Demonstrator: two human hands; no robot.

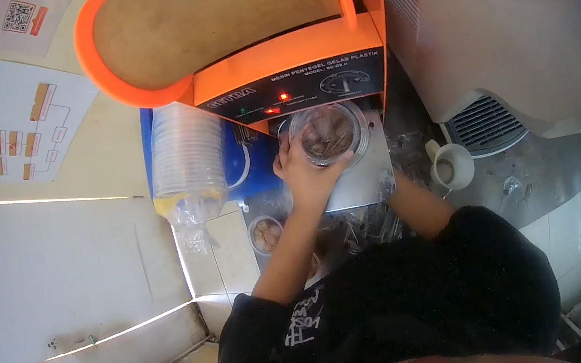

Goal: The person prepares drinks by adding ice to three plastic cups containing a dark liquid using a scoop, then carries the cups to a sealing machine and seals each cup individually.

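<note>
A clear plastic cup (329, 133) with a brownish drink and ice sits in the round holder of a metal tray (367, 182) at the front of an orange cup-sealing machine (287, 67). My left hand (304, 173) grips the cup's near-left side, fingers curled on its rim. My right forearm (421, 206) reaches to the tray's right edge; the hand itself is hidden behind the tray. Two red lights glow on the machine's black panel (298, 88) just above the cup.
A bagged stack of clear cups (186, 153) lies left of the machine against a blue container (251, 165). A second filled cup (266, 234) stands below it. A small white cup (450, 167) and a white vented appliance (488, 121) occupy the metal counter (542, 166) on the right.
</note>
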